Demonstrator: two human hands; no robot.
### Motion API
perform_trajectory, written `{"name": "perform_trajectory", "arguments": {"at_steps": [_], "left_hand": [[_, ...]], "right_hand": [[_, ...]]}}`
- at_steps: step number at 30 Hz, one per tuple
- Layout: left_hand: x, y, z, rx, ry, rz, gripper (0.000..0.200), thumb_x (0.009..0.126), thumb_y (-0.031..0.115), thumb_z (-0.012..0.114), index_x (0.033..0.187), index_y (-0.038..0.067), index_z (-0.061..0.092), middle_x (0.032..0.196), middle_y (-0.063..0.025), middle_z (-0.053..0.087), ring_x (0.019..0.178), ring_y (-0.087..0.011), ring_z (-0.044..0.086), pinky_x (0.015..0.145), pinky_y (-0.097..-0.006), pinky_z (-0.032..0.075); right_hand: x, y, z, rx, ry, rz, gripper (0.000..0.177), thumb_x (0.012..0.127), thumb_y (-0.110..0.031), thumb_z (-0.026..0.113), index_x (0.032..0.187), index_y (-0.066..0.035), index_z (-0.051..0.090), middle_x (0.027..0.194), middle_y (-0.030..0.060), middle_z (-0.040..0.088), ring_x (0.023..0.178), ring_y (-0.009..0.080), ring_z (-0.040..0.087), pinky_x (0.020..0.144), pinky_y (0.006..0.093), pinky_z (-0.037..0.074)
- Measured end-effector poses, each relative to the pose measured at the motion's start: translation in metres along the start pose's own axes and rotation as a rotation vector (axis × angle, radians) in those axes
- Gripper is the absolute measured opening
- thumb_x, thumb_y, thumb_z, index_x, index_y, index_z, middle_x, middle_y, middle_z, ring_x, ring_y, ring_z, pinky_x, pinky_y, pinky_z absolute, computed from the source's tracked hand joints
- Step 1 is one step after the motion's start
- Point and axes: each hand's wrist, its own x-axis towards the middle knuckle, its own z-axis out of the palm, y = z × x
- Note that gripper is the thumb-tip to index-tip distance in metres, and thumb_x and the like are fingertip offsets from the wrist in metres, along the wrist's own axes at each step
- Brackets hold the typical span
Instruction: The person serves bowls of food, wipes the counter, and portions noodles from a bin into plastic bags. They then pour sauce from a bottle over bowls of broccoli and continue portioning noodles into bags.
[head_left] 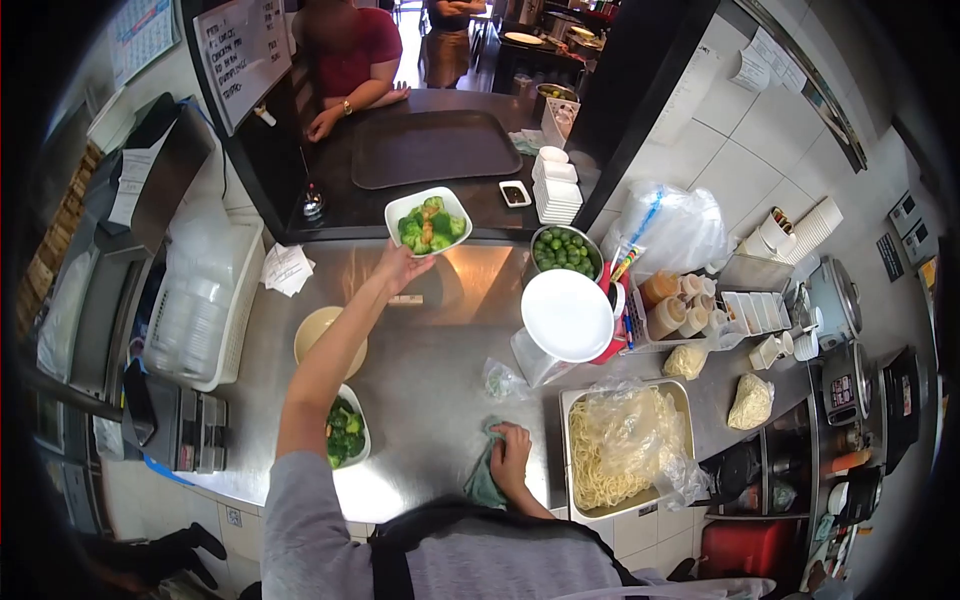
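My left hand reaches far forward, gripping a white square bowl by its near side. Broccoli with an orange-brown topping fills that bowl, which is at the edge of the pass-through shelf. Close to my body, my right hand is closed on a green cloth that lies on the steel counter. Under my left forearm sit a second white bowl of broccoli and a round beige bowl, both partly covered by the arm.
A dark tray lies on the shelf, with a person's hand beside it. Stacked white dishes, a pot of limes and a white round lid stand right. A noodle tray is near right; a container basket left.
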Motion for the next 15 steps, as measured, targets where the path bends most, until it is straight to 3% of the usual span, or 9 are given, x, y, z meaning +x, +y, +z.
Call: {"name": "perform_trajectory", "arguments": {"at_steps": [5, 8, 10, 12, 14, 15], "left_hand": [[0.108, -0.012, -0.008, -0.031, 0.053, 0.017, 0.036, 0.088, -0.003, 0.028, 0.119, 0.013, 0.019, 0.111, -0.0234, 0.046, 0.080, -0.0332, 0.062, 0.073, -0.0457, 0.057], [0.136, -0.020, -0.017, 0.012, -0.041, 0.085, 0.031, 0.093, 0.004, 0.033, 0.121, 0.011, 0.020, 0.114, -0.0258, 0.046, 0.085, -0.0362, 0.062, 0.077, -0.0460, 0.056], [0.127, -0.019, -0.009, -0.023, -0.074, 0.054, 0.031, 0.097, 0.016, 0.035, 0.123, 0.007, 0.023, 0.116, -0.0277, 0.046, 0.097, -0.0382, 0.059, 0.080, -0.0457, 0.055], [0.117, -0.017, -0.004, -0.036, -0.033, -0.018, 0.047, 0.097, 0.031, 0.036, 0.133, 0.006, 0.018, 0.117, -0.0293, 0.048, 0.103, -0.0369, 0.057, 0.085, -0.0462, 0.052], [0.110, -0.005, -0.016, -0.285, -0.218, -0.370, 0.062, 0.096, 0.039, 0.037, 0.140, 0.010, 0.006, 0.116, -0.0295, 0.050, 0.104, -0.0333, 0.058, 0.089, -0.0456, 0.049], [0.090, -0.004, -0.013, -0.149, -0.294, -0.318, 0.066, 0.095, 0.043, 0.038, 0.142, 0.011, 0.005, 0.117, -0.0292, 0.051, 0.105, -0.0329, 0.058, 0.090, -0.0438, 0.048]], "right_hand": [[0.006, -0.004, -0.003, -0.011, 0.003, -0.014, 0.033, 0.068, 0.007, 0.049, 0.098, -0.007, 0.055, 0.101, 0.0156, 0.054, 0.099, 0.0322, 0.047, 0.083, 0.0393, 0.033], [0.005, -0.005, -0.003, 0.000, 0.005, 0.003, 0.032, 0.068, 0.006, 0.049, 0.097, -0.007, 0.056, 0.101, 0.0150, 0.054, 0.099, 0.0321, 0.047, 0.083, 0.0395, 0.034], [0.005, -0.007, -0.005, 0.002, 0.012, 0.009, 0.032, 0.068, 0.005, 0.050, 0.097, -0.007, 0.056, 0.101, 0.0147, 0.055, 0.099, 0.0320, 0.047, 0.083, 0.0393, 0.034], [0.003, -0.005, -0.005, 0.004, 0.049, 0.000, 0.032, 0.069, 0.004, 0.050, 0.098, -0.008, 0.057, 0.103, 0.0130, 0.055, 0.100, 0.0307, 0.047, 0.084, 0.0386, 0.034], [0.001, -0.003, -0.004, 0.034, 0.053, 0.005, 0.032, 0.070, 0.004, 0.050, 0.099, -0.008, 0.057, 0.103, 0.0123, 0.055, 0.101, 0.0300, 0.047, 0.084, 0.0383, 0.034], [-0.001, 0.002, -0.002, 0.054, 0.054, 0.003, 0.030, 0.073, 0.000, 0.054, 0.102, -0.009, 0.057, 0.105, 0.0109, 0.055, 0.102, 0.0289, 0.047, 0.085, 0.0379, 0.033]]}}
